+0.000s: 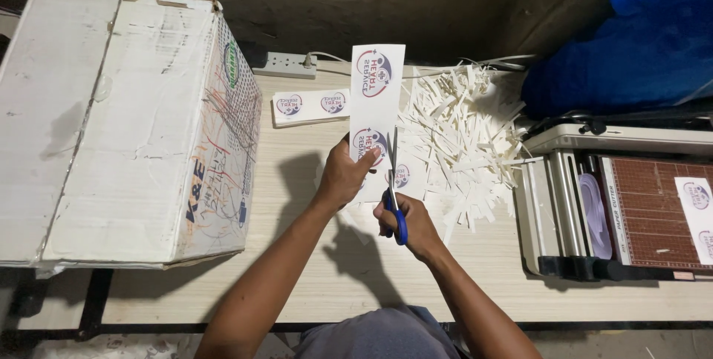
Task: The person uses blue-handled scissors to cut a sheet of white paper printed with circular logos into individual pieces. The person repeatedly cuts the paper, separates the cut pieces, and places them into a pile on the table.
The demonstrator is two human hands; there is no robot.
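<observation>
My left hand (343,175) pinches the lower left part of a tall white paper strip (377,95) printed with round red and blue logos, holding it upright over the table. My right hand (412,222) grips blue-handled scissors (394,194); their blades point up along the strip's lower right edge. Another printed piece (405,177) lies flat on the table under the hands.
A big white cardboard box (119,121) fills the left side. A stack of cut printed cards (310,105) and a power strip (284,64) lie behind. White paper trimmings (460,125) are heaped at centre right. A paper cutter (624,207) stands right, blue fabric (639,40) beyond.
</observation>
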